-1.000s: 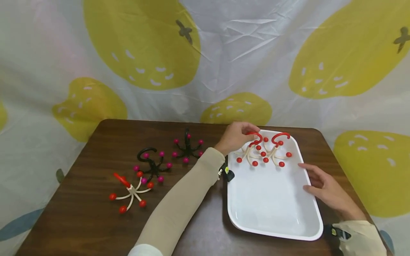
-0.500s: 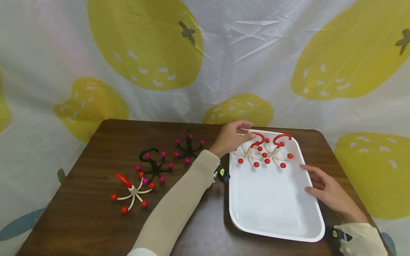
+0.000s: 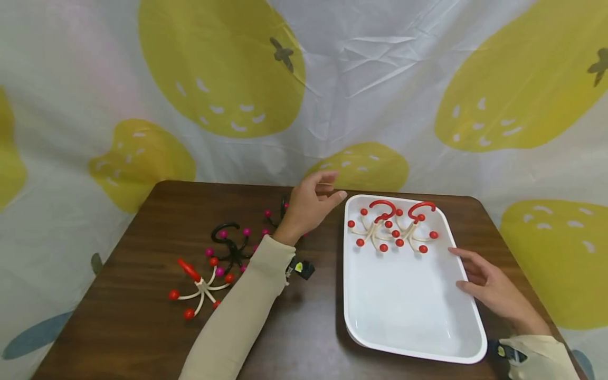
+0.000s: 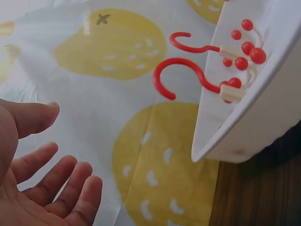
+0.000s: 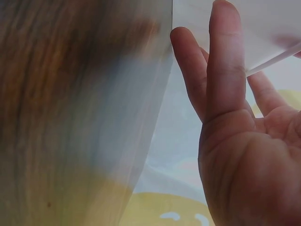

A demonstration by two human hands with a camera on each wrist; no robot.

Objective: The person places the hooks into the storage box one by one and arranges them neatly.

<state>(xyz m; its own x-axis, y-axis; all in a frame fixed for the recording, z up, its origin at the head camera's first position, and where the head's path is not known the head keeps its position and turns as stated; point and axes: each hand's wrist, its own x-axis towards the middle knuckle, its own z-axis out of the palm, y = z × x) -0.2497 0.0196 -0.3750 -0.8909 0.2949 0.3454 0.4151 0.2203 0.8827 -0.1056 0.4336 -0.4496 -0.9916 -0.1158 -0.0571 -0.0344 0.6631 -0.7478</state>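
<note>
My left hand (image 3: 309,203) is in the air left of the white tray (image 3: 404,311), fingers loosely bent and holding nothing. In the left wrist view its palm and fingertips stand apart from the tray. Two cream hangers with red hooks and red ball tips, one on the left (image 3: 374,228) and one on the right (image 3: 411,229), stand side by side at the tray's far end. My right hand (image 3: 496,290) holds the tray's right rim, fingertips and thumb over the edge. In the right wrist view its fingers (image 5: 225,61) lie against the tray's outer wall.
On the brown table (image 3: 304,338) at left are a cream hanger with a red hook (image 3: 201,285) and a black hanger with pink balls (image 3: 233,250). Another black hanger (image 3: 284,205) is partly hidden behind my left hand. A fruit-print cloth (image 3: 323,95) hangs at the table's back edge.
My left hand has let go of the left red hook and moved left, out of the tray. The hanger stays upright in the tray. My right hand keeps its place on the rim.
</note>
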